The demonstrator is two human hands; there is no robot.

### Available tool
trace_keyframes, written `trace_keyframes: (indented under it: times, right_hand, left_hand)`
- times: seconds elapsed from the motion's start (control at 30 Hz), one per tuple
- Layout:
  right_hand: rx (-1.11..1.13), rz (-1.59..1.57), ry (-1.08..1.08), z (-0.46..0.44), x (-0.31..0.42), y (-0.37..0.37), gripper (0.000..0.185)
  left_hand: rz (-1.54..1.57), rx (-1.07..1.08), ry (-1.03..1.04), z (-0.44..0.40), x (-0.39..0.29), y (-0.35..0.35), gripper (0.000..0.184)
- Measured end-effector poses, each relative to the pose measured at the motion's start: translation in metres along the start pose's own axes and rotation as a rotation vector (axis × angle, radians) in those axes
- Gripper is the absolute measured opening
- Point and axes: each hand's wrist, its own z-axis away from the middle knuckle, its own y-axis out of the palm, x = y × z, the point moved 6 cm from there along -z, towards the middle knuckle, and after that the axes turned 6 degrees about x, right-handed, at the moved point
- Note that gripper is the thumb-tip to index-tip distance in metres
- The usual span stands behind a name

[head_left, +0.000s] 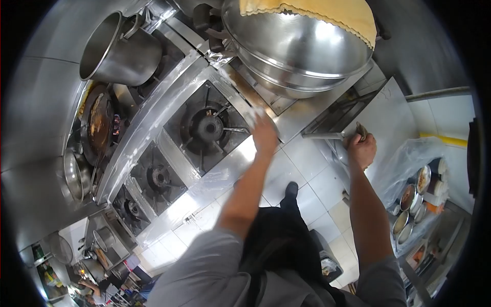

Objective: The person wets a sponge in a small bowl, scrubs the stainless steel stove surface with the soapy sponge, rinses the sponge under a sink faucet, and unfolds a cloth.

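Over the front of the stove, beside the large burner (209, 128), is my left hand (264, 135). Motion smears its fingers, and a whitish blur shows at their tips. My right hand (362, 151) is closed at the edge of a pale metal surface (391, 115). A small dark piece (361, 131) sticks out above its fingers, and a metal bar (322, 135) runs left from it. What exactly the fingers grip is unclear.
A big domed steel vessel (296, 51) with yellow cloth (327, 15) stands at the top. A tall pot (123, 56) and a dark pan (97, 123) are upper left. Bowls of food (407, 197) sit right. A bin (327, 256) stands low. A person (94, 289) is far lower left.
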Motion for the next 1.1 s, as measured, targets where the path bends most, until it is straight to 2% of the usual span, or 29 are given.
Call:
trace_keyframes:
  times: [0.03,0.1,0.17,0.2,0.23,0.27,0.33,0.4,0.47,0.5,0.57,0.6,0.67,0.7,0.73,0.8,0.87,0.93,0.97,1.0,1.03,1.07,1.1]
  right_hand:
    - [0.006,-0.001,-0.011,-0.001,0.002,0.001,0.030]
    - [0.034,-0.010,0.031,-0.001,-0.003,0.001,0.031]
    - [0.033,-0.007,-0.012,-0.001,-0.004,0.002,0.031]
    - [0.028,-0.004,-0.040,-0.002,-0.003,0.003,0.031]
    - [0.018,-0.010,-0.047,-0.002,-0.004,0.003,0.032]
    - [0.020,-0.015,-0.056,-0.002,-0.001,0.001,0.032]
    - [0.029,-0.079,-0.083,0.001,0.000,-0.006,0.033]
    - [0.053,-0.061,-0.079,0.000,0.002,-0.009,0.033]
    - [0.072,-0.041,-0.072,0.004,0.001,-0.007,0.034]
    - [0.061,-0.041,-0.081,0.003,0.000,-0.006,0.034]
    - [0.049,-0.045,-0.107,0.001,0.001,-0.008,0.035]
    - [0.062,-0.076,-0.103,0.003,0.002,-0.011,0.035]
    - [0.086,-0.112,-0.111,0.002,0.005,-0.012,0.035]
    - [0.091,-0.076,-0.098,0.002,0.006,-0.013,0.035]
    - [0.093,-0.041,-0.076,0.005,0.005,-0.013,0.036]
    - [0.102,-0.061,-0.083,0.004,-0.001,-0.008,0.036]
    - [0.102,-0.076,-0.110,0.008,0.001,-0.010,0.036]
    - [0.138,-0.093,-0.085,0.007,0.004,-0.014,0.037]
    - [0.134,-0.093,-0.101,0.006,0.004,-0.012,0.037]
    - [0.115,-0.099,-0.112,0.006,0.001,-0.008,0.037]
    - [0.101,-0.107,-0.121,0.005,0.000,-0.005,0.037]
    - [0.105,-0.111,-0.130,0.005,0.003,-0.006,0.037]
    - [0.110,-0.110,-0.120,0.006,0.004,-0.008,0.038]
  left_hand:
    - [0.067,0.043,0.043,0.034,-0.018,-0.002,0.056]
    - [0.116,0.053,0.116,0.093,-0.010,-0.009,0.058]
    - [-0.016,0.036,0.068,0.139,0.041,-0.016,0.059]
    - [0.045,-0.030,-0.053,0.155,0.066,-0.035,0.060]
    - [0.032,-0.044,-0.079,0.172,0.092,-0.036,0.059]
    - [0.057,-0.104,-0.158,0.178,0.090,-0.067,0.056]
    - [0.190,-0.264,-0.314,0.183,0.091,-0.029,0.054]
    - [0.322,-0.315,-0.191,0.154,0.052,0.022,0.051]
    - [0.269,-0.064,-0.085,0.106,-0.021,0.009,0.050]
    - [0.273,-0.071,-0.093,0.099,-0.015,0.009,0.050]
    - [0.082,-0.192,0.090,0.096,0.000,-0.004,0.063]
    - [0.071,-0.076,-0.057,0.112,0.050,0.018,0.063]
    - [0.124,-0.171,-0.153,0.142,0.096,-0.059,0.061]
    - [0.243,-0.207,-0.190,0.157,0.109,-0.070,0.059]
    - [0.234,-0.206,-0.185,0.155,0.108,-0.060,0.059]
    - [0.094,-0.338,-0.077,0.146,0.087,-0.029,0.056]
    - [0.159,-0.118,-0.054,0.100,0.043,-0.005,0.054]
    - [0.160,-0.170,0.010,0.085,0.018,-0.031,0.054]
    - [0.112,-0.127,0.090,0.091,0.025,-0.041,0.058]
    - [0.066,-0.103,0.045,0.109,0.056,-0.022,0.059]
    - [0.146,-0.048,-0.120,0.135,0.088,-0.027,0.058]
    - [0.009,-0.149,-0.021,0.160,0.121,-0.029,0.057]
    - [0.056,-0.180,-0.130,0.180,0.135,-0.061,0.059]
